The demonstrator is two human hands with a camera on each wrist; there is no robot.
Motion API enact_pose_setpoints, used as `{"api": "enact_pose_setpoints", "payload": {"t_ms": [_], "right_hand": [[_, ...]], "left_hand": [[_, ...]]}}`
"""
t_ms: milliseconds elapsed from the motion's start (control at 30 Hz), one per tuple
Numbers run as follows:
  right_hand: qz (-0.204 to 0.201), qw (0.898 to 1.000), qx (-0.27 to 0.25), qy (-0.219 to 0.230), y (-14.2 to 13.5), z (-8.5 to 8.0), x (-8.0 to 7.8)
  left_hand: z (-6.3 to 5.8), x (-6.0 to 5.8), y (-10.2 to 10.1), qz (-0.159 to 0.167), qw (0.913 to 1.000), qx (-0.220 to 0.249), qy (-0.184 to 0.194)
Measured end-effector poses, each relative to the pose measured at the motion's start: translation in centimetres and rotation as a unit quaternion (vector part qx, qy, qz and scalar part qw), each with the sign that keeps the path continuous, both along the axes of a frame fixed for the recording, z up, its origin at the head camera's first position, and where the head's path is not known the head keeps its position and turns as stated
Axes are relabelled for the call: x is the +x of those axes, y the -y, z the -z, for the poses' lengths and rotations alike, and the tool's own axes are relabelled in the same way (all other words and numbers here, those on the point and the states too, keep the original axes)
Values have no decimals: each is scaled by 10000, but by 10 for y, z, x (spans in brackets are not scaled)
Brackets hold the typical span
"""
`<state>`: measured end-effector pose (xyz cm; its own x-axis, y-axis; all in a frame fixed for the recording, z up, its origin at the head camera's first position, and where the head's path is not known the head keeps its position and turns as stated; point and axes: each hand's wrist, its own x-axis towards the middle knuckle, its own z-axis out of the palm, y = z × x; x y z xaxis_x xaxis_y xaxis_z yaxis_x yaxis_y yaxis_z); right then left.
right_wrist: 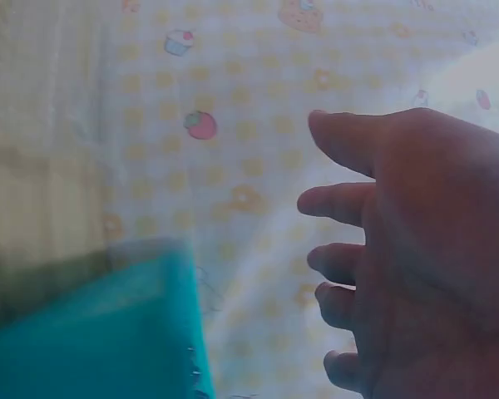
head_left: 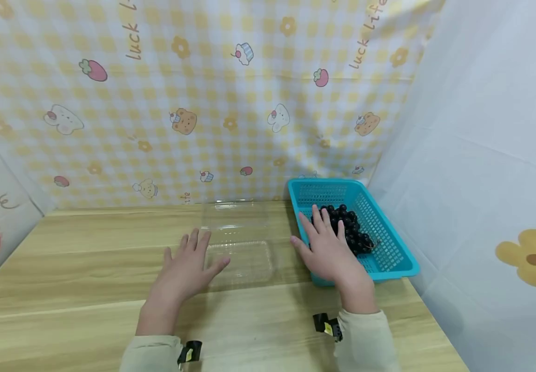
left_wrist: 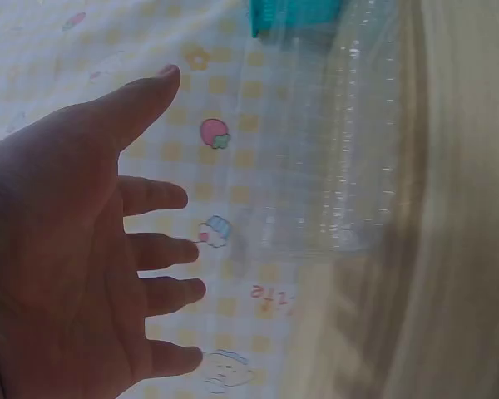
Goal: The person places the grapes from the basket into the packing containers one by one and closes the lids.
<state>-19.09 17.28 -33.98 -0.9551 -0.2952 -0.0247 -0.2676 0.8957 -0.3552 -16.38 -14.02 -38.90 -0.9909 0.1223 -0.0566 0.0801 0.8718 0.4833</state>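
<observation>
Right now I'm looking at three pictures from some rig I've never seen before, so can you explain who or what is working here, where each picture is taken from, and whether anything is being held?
There's no machine: you're seeing a person's bare left hand and right hand. The wide picture is from a camera worn on the head, looking forward and down. The two closer ones come from cameras worn on the wrists, one for each hand.

On the wood-grain table sits a clear plastic clamshell box with its lid open. To its right, a turquoise plastic basket holds what look like dark grapes. A yellow-checked cloth hangs behind.

Both hands have their fingers spread, and neither holds anything.
</observation>
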Motion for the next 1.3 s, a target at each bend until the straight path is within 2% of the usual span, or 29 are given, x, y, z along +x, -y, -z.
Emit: {"api": "enact_pose_setpoints", "payload": {"t_ms": [200, 433, 633, 833, 1033, 1167, 1300], "right_hand": [[-51, 9994, 295, 149, -13, -24, -11], [28, 9944, 838, 643, -24, -56, -30], [11, 9897, 1164, 832, -28, -81, -45], [-41, 9858, 1443, 859, -33, -96, -59], [-37, 9792, 1739, 1042, -47, -98, -71], [-38, 9725, 1909, 1336, -55, -90, -81], [-33, 9699, 1989, 1407, -59, -80, -96]], "left_hand": [[20, -3, 8, 80, 9974, 561, 437], [33, -5, 24, 225, 9886, 1229, 837], [42, -5, 32, 344, 9855, 1322, 1004], [43, -9, 34, 299, 9867, 1287, 947], [49, -8, 34, 225, 9878, 1248, 903], [52, -7, 33, 222, 9884, 1207, 890], [52, -9, 34, 190, 9895, 1164, 841]]}}
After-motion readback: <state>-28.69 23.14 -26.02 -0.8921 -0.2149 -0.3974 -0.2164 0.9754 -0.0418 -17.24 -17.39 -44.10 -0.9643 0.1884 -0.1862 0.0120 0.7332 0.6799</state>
